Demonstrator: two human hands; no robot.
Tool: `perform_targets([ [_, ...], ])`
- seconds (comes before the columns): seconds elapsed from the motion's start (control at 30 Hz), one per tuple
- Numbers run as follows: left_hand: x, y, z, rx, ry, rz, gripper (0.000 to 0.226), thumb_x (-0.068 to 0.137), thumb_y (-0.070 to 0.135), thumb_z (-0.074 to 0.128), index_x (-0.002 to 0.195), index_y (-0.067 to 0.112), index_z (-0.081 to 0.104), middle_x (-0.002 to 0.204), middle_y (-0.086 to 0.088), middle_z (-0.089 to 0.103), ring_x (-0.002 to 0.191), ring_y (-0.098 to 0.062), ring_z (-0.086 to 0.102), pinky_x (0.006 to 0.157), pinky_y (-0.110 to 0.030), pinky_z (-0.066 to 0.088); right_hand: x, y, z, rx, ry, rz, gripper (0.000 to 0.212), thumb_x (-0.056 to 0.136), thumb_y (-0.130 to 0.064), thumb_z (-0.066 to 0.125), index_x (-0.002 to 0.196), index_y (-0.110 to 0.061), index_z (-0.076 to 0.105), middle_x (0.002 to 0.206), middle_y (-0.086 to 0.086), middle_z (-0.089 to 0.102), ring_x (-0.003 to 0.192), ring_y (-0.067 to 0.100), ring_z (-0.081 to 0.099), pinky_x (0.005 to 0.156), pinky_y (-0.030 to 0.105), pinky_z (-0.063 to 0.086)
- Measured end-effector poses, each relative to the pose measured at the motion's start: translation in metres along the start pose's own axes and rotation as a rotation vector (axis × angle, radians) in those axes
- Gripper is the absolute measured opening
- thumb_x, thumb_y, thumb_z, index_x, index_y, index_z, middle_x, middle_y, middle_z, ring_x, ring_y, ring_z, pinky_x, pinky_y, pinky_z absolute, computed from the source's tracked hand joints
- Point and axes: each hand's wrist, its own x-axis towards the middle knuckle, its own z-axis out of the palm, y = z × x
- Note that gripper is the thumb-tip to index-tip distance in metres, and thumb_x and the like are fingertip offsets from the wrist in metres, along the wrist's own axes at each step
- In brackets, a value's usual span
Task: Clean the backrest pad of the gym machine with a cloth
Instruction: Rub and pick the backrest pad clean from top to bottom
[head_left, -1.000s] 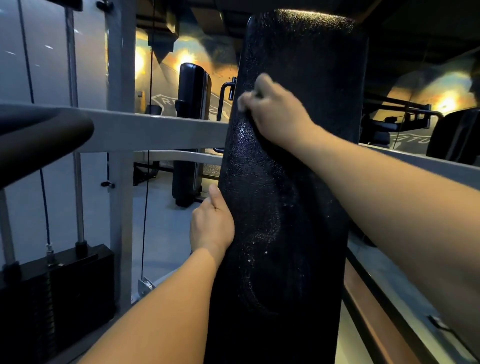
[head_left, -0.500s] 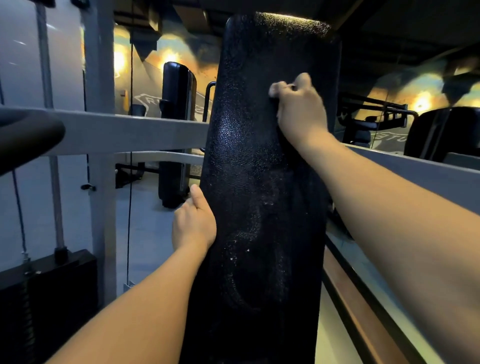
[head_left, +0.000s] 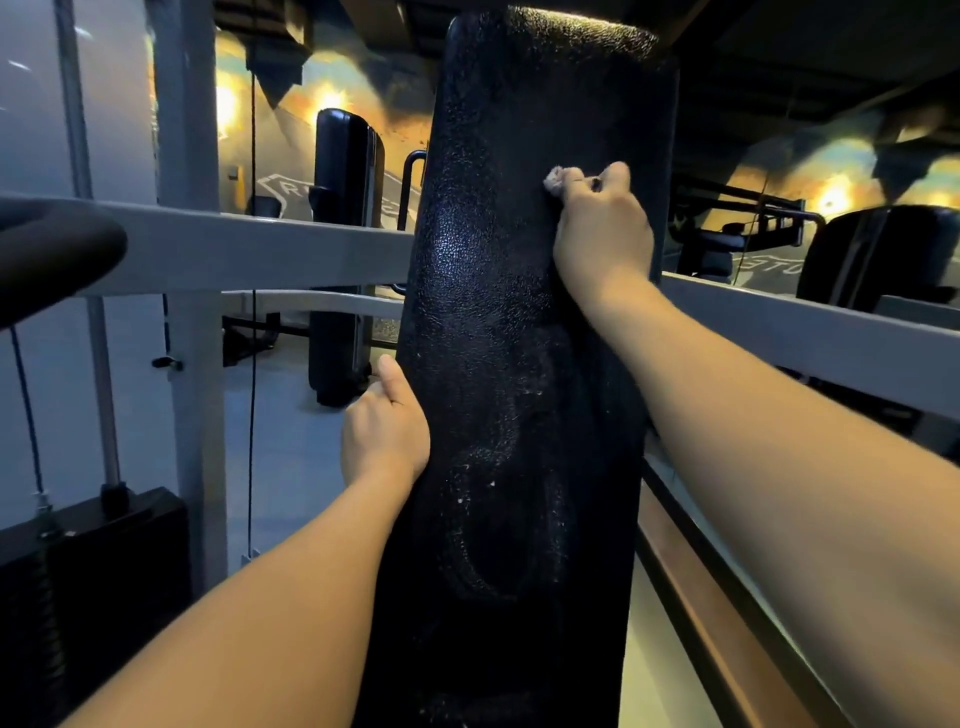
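Head view: backrest pad (head_left: 493, 364) upright, dead centre, black pebbled vinyl, pale specks on its lower half.
It looks firm-cushioned and fixed to the machine, so you can likely lean into it; the grain may hold grime. Your cloth (head_left: 555, 182) is a small pale wad, soft and light, and mostly hidden in the fist. Your right hand (head_left: 602, 228) has its fingers curled tight round it, pressed on the pad's upper right. Your left hand (head_left: 384, 431) clamps the pad's left edge at mid-height, thumb up along that edge, fingers wrapped behind, out of sight. A grey frame bar (head_left: 260, 244) crosses behind; weight stack (head_left: 93, 571) low left.
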Motion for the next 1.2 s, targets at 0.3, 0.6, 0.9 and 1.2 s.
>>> perform_targets([
  [0.3, 0.001, 0.0, 0.0, -0.004, -0.012, -0.004, 0.079, 0.103, 0.057, 0.005, 0.125, 0.006, 0.062, 0.124, -0.024, 0.062, 0.114, -0.041, 0.056, 0.087, -0.042, 0.042, -0.058, 0.01, 0.002, 0.061, 0.065, -0.254, 0.038, 0.104, -0.023, 0.051, 0.139, -0.01, 0.054, 0.096, 0.02, 0.062, 0.077, 0.042, 0.063, 0.062, 0.043, 0.049],
  [0.6, -0.001, 0.005, -0.002, -0.004, -0.005, 0.002, 0.078, 0.104, 0.054, 0.006, 0.122, 0.004, 0.063, 0.123, -0.023, 0.064, 0.114, -0.039, 0.057, 0.091, -0.043, 0.043, 0.058, 0.003, -0.007, 0.069, 0.042, -0.088, 0.037, 0.104, -0.015, 0.041, 0.13, -0.024, 0.066, 0.12, 0.015, 0.065, 0.106, 0.039, 0.064, 0.086, 0.039, 0.049],
  [0.9, -0.004, 0.005, 0.0, 0.016, 0.01, -0.024, 0.079, 0.105, 0.054, 0.005, 0.124, 0.004, 0.062, 0.125, -0.024, 0.062, 0.115, -0.04, 0.056, 0.091, -0.043, 0.042, -0.077, -0.013, 0.006, 0.155, 0.13, -0.341, 0.02, 0.088, -0.01, 0.072, 0.108, -0.009, 0.073, 0.073, 0.012, 0.062, 0.056, 0.035, 0.06, 0.049, 0.033, 0.045],
  [1.2, -0.003, 0.005, 0.001, 0.031, 0.012, 0.004, 0.078, 0.105, 0.054, 0.005, 0.118, 0.007, 0.065, 0.118, -0.019, 0.066, 0.105, -0.033, 0.057, 0.079, -0.034, 0.034, 0.021, -0.014, -0.005, 0.027, 0.089, -0.216, 0.032, 0.103, -0.016, 0.045, 0.125, -0.022, 0.068, 0.111, 0.016, 0.068, 0.096, 0.041, 0.067, 0.078, 0.042, 0.051],
])
